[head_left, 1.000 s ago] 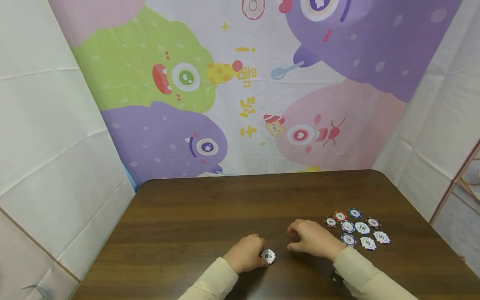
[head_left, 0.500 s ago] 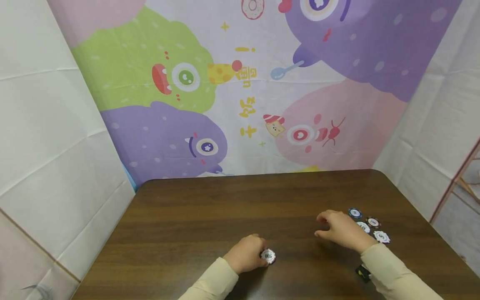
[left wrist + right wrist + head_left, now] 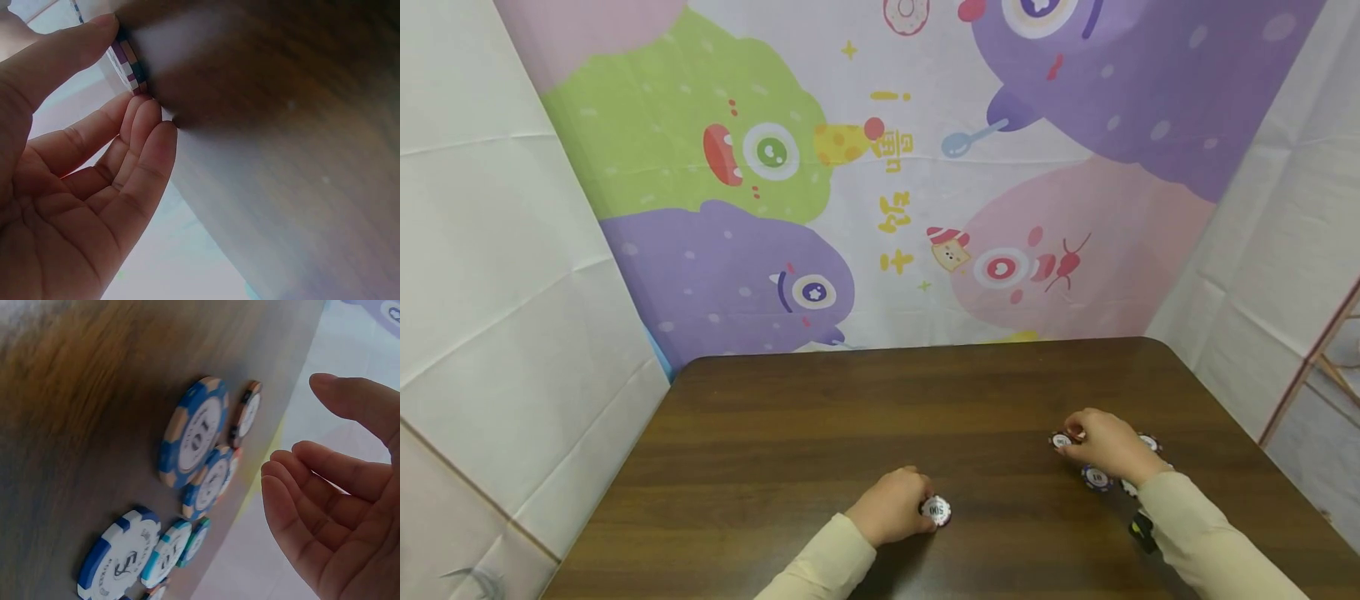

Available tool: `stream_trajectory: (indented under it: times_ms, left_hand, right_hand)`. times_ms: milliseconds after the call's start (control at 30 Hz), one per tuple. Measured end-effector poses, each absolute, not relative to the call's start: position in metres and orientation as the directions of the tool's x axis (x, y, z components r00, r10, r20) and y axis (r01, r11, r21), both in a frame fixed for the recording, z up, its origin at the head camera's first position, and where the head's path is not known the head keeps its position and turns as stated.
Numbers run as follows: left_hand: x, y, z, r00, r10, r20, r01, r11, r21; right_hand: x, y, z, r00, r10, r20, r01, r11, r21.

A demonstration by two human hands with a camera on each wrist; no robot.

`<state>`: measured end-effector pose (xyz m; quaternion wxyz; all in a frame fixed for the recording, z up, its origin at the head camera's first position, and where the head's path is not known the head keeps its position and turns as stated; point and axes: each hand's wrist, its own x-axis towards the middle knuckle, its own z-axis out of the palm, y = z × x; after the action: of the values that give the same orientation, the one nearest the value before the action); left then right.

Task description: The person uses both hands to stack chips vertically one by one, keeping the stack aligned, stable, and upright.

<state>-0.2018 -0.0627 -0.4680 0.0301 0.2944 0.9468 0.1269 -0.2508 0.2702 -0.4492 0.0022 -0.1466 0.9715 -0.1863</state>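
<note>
My left hand (image 3: 891, 508) rests at the table's near middle, thumb and fingers pinching the edges of a short stack of poker chips (image 3: 937, 511). The white-faced top chip reads 500. From the left wrist, the layered stack edge (image 3: 129, 67) shows between thumb and fingertips. Over the scattered poker chips on the right hovers my right hand (image 3: 1105, 446), hiding several of them. Its thumb and fingers are apart with nothing between them, close to a dark-edged chip (image 3: 1061, 441). The right wrist view shows a blue-and-tan chip marked 10 (image 3: 197, 434) and a blue-and-white chip (image 3: 119, 559) lying flat.
The brown wooden table (image 3: 820, 417) reaches back to a cartoon-printed cloth (image 3: 895, 317). White cloth walls (image 3: 520, 250) stand at both sides. A small black device (image 3: 1142, 532) hangs under the right sleeve.
My right hand has moved rightward from the middle of the table to over the scattered chips, empty throughout. My left hand has stayed on its chip stack.
</note>
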Motion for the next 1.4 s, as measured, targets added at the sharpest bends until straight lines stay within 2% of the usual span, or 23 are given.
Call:
stream_trajectory:
  times_ms: [500, 1400]
  left_hand:
    - [-0.202, -0.064, -0.47, -0.818, 0.575, 0.034, 0.563, 0.786, 0.255]
    - [-0.203, -0.064, -0.471, -0.826, 0.563, 0.02, 0.548, 0.794, 0.263]
  right_hand:
    - [-0.274, 0.272, -0.465, -0.944, -0.327, -0.035, -0.296, 0.891, -0.344]
    - [-0.278, 0.27, -0.467, -0.944, -0.329, -0.036, -0.3, 0.895, -0.331]
